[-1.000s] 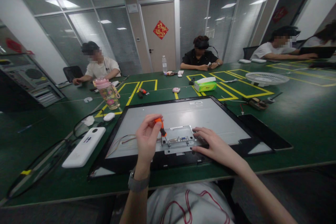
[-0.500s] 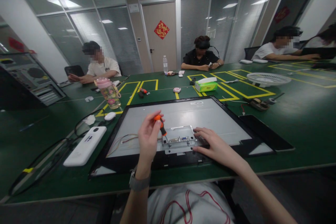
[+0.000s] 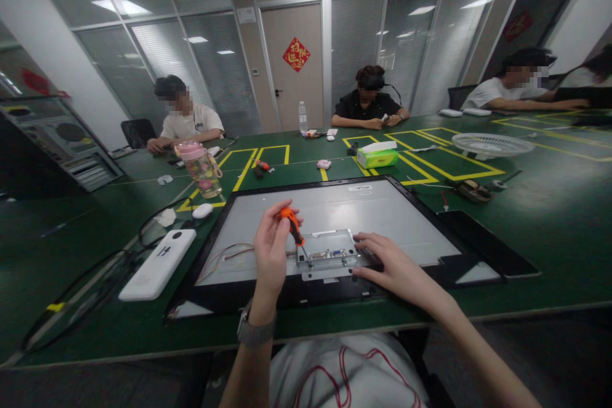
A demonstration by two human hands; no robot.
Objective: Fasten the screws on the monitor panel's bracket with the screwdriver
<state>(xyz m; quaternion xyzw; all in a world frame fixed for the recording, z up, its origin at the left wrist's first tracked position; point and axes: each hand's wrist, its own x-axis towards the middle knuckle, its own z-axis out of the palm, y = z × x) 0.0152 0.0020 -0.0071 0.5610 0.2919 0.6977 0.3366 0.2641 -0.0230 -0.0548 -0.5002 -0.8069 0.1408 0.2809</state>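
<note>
An orange-and-black screwdriver (image 3: 292,227) is held in my left hand (image 3: 271,255), fingers closed around its handle. Its shaft slants down to the front left part of a metal bracket (image 3: 329,243), close to a row of connector ports. My right hand (image 3: 394,271) lies with fingers apart at the bracket's right edge, thumb near the front corner and fingertips higher up. Bracket and hands are over a flat display panel (image 3: 268,210) with a grey back and black frame. Thin coloured wires (image 3: 222,255) run across the panel to the bracket's left side.
Left of the panel are a white power bank (image 3: 160,264), black cables (image 3: 95,293) and a pink-lidded bottle (image 3: 201,169). Behind it stands a green tissue pack (image 3: 377,156). A black slab (image 3: 488,242) lies to the right. Several people sit around the table.
The view has shifted slightly. Both hands and the screwdriver stay at the bracket in nearly the same pose. The person at far left has lowered their hands.
</note>
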